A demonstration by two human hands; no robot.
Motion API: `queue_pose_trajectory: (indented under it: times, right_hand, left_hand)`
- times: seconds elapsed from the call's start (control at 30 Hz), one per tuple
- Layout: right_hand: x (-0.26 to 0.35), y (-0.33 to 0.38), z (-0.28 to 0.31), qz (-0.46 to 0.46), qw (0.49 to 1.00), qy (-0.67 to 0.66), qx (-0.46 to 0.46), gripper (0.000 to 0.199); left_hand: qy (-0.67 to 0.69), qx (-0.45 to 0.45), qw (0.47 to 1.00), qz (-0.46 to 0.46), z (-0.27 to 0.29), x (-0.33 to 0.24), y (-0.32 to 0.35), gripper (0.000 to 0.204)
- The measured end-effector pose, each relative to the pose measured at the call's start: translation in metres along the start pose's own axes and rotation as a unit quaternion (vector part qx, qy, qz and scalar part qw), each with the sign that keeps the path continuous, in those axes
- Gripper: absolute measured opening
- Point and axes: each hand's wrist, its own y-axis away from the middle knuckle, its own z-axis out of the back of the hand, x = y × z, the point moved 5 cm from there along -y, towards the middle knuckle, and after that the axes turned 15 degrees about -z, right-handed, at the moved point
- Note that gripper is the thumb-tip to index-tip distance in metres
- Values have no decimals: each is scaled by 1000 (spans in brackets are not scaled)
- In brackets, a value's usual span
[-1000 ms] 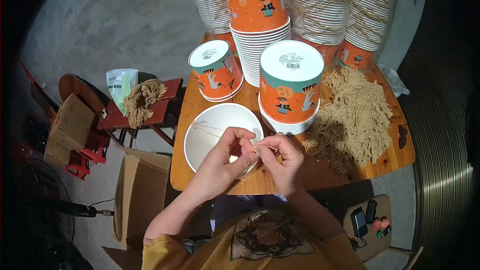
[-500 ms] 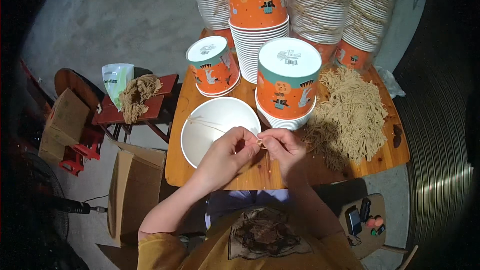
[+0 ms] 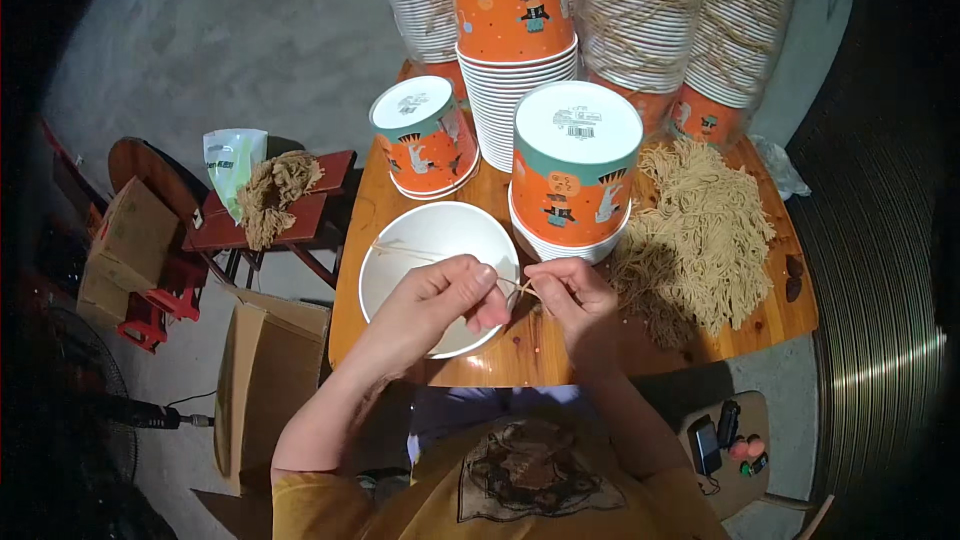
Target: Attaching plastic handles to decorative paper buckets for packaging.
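Observation:
A thin tan string (image 3: 515,286) runs between my hands, with what looks like a small loop or knot near the right fingertips. My left hand (image 3: 440,305) is closed, pinching the string between thumb and forefinger. My right hand (image 3: 575,298) pinches it too, just right of the left. Under my left hand stands an open paper bucket (image 3: 415,285), white inside, with a loose length of string across its opening. Right behind my right hand is a short stack of upturned orange and green paper buckets (image 3: 572,200). A heap of tan strings (image 3: 705,240) lies to the right.
Further back on the wooden table (image 3: 480,372) stand a tall bucket stack (image 3: 515,10) and a smaller upturned bucket (image 3: 425,145). Behind are bagged stacks (image 3: 640,10). Left are a red bench (image 3: 275,230) with string and a cardboard box (image 3: 265,380); right, a stool (image 3: 745,440) with small items.
My hands have moved slightly apart, the left one shifting left and turning, so more string shows between them. Both still hold the string.

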Motion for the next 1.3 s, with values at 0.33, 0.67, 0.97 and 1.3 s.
queue_pose_trajectory:
  times: [0.33, 0.67, 0.97, 1.3]
  right_hand:
    - [3, -6, -2, 35, 998, 34, 33, 8]
    - [27, -18, 0, 50, 991, 92, 86, 8]
    - [80, -41, -37, 232, 886, 316, 248, 12]
    - [85, -34, -20, 286, 906, 310, 43, 12]
  left_hand:
    - [-271, 4, 962, 1, -4, 9, -7, 18]
    - [64, -87, 990, 89, 2, 20, -10, 11]
    - [-64, -20, 997, 48, -4, 15, -8, 19]
    - [-20, -14, 999, 46, -9, 18, -13, 16]
